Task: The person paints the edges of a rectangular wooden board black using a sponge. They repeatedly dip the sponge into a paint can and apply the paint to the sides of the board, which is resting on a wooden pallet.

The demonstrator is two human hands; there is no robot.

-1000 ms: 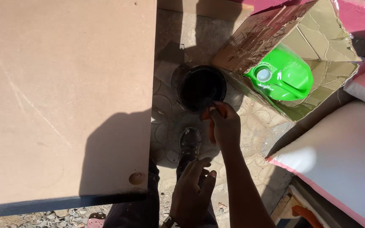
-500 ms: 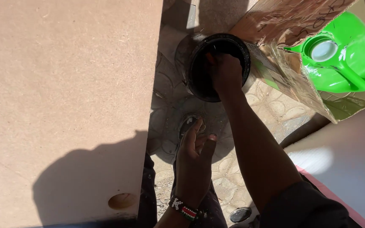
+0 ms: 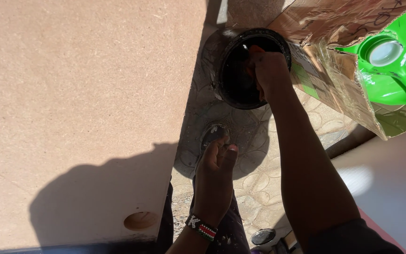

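Observation:
My right hand (image 3: 269,70) reaches down into a round black tin (image 3: 240,94) of dark liquid standing on the patterned ground; its fingers are closed around something small inside, which I cannot make out. My left hand (image 3: 216,176), with a beaded wristband, hangs loosely curled over my leg above my shoe (image 3: 213,134) and holds nothing visible.
A large tan fibreboard panel (image 3: 76,108) with a round bored recess (image 3: 139,220) fills the left. At upper right an open cardboard box (image 3: 334,80) holds a bright green jerrycan (image 3: 395,61). A white, pink-edged foam slab (image 3: 391,183) lies at right. A small round lid (image 3: 263,236) rests below.
My right hand went from the tin's near rim down into the tin. The view shifted closer, and my left hand rose slightly and curled.

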